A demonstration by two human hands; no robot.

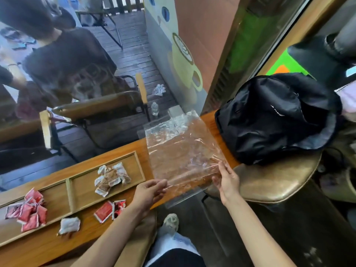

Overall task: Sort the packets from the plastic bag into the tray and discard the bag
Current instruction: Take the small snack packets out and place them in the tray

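A clear, crinkled plastic bag (179,149) is stretched flat above the wooden counter; I see no packets in it. My left hand (149,191) pinches its near left corner and my right hand (227,180) holds its near right corner. The wooden tray (71,189) lies to the left, split into compartments. Red packets (30,211) are piled in its left compartment, white and brown packets (111,179) in its right one. Two red packets (109,210) and one white packet (69,225) lie on the counter just in front of the tray.
A black backpack (275,118) sits on the counter's right end, over a worn gold stool seat (277,180). A glass window runs along the counter's far edge, with people, chairs and decking beyond. My knee and shoe show below.
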